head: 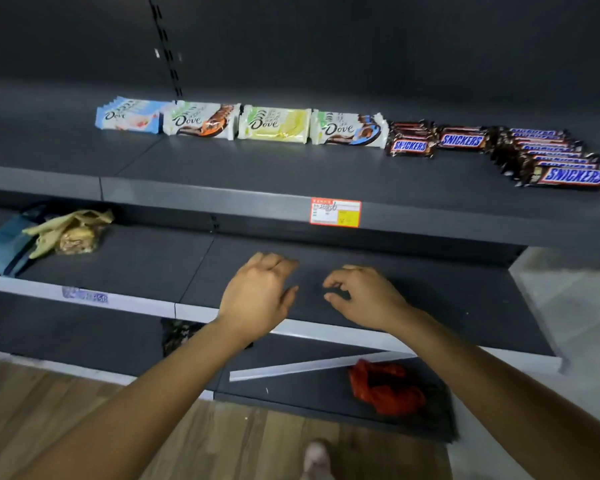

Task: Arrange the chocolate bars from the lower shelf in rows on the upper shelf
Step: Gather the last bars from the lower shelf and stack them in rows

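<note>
- The dark grey metal upper shelf (222, 168) already carries all the chocolate in view, lined up along its back half; its front strip is bare.
- The dark grey lower shelf (136, 265) shows no chocolate bar where the hands hover, so the transfer looks nearly or fully done.
- The left hand (257, 292) and right hand (364, 296) hang side by side just above the lower shelf, apart from each other. Their fingers are loosely curled and hold nothing.
- To do this step well, check the shelf's shadowed back and corners for leftover bars. Then lift any found flat and set it label-forward in the matching row.
- The brown-wrapped Snickers bars (575, 176) form three rows at the right: a long one of roughly eight, and two short ones whose counts are unclear.
- The white-wrapped Dove bars (274, 126) sit in four touching stacks at the left, one per flavour; the number in each stack is hidden.
- One blue fabric pouch (0, 247) and one crumpled yellowish wrapper pile (66, 226) lie at the lower shelf's far left.
</note>
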A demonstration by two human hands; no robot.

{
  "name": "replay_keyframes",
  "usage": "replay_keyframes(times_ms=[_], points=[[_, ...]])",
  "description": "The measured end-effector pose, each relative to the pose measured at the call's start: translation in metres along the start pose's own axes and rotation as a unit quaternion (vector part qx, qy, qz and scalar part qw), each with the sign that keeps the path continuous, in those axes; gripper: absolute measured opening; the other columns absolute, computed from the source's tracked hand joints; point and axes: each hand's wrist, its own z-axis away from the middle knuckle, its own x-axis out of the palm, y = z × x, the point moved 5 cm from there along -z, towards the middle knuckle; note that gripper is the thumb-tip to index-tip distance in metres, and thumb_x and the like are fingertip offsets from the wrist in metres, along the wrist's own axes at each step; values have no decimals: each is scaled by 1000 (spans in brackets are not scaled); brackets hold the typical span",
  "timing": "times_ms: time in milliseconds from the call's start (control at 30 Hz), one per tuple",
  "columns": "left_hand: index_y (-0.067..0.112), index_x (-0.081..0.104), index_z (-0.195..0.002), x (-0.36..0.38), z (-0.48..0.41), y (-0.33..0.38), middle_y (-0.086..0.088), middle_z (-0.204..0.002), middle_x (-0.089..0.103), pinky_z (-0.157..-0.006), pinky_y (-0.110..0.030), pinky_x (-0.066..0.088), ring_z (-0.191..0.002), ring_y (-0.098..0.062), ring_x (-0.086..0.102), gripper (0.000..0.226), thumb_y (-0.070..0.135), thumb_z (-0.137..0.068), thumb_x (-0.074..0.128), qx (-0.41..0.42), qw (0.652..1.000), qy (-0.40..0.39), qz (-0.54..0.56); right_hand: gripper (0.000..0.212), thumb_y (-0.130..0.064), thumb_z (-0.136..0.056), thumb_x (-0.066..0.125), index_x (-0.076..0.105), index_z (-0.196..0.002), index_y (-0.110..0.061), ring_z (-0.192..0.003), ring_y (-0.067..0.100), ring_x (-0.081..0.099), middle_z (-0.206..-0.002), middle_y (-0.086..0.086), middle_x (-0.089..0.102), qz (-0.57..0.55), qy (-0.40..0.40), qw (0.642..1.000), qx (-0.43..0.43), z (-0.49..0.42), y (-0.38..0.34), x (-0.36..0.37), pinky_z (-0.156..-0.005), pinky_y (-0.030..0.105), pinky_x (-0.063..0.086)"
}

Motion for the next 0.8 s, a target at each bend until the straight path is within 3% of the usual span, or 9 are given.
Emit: replay_keyframes(times_ms=[100, 300, 567, 800], points=[[20, 50, -132, 30, 9, -34, 1, -129, 55, -90, -32, 44, -114, -25, 48, 47, 29, -87, 57, -74, 996, -58, 4, 24, -31, -85, 61, 65, -106, -21, -110, 21, 56, -112, 2, 63, 0, -52, 998, 17, -23, 9, 39, -89, 34, 48], [20, 40, -138, 93, 6, -103, -5, -133, 51, -94, -34, 42, -119, -28, 46, 54, 38, -89, 53, -142, 977, -158, -27, 35, -30, -87, 61, 59, -119, -18, -115, 23, 52, -126, 4, 55, 2, -113, 992, 46, -85, 28, 113, -97, 34, 43], [14, 36, -139, 192, -39, -168, -12, -134, 46, -97, -40, 41, -121, -34, 43, 59, 35, -88, 56, -194, 961, -195, -9, 64, -23, -87, 62, 33, -143, -14, -137, 25, 29, -151, 6, 29, -3, -123, 992, 36, -180, 54, 191, -112, 33, 26], [12, 30, -140, 255, -87, -201, -15, -137, 40, -100, -43, 38, -123, -35, 38, 64, 35, -87, 58, -231, 954, -189, 24, 71, -22, -88, 59, 21, -148, -18, -142, 23, 19, -156, 2, 16, 6, -149, 988, 45, -229, 72, 221, -116, 34, 19]])
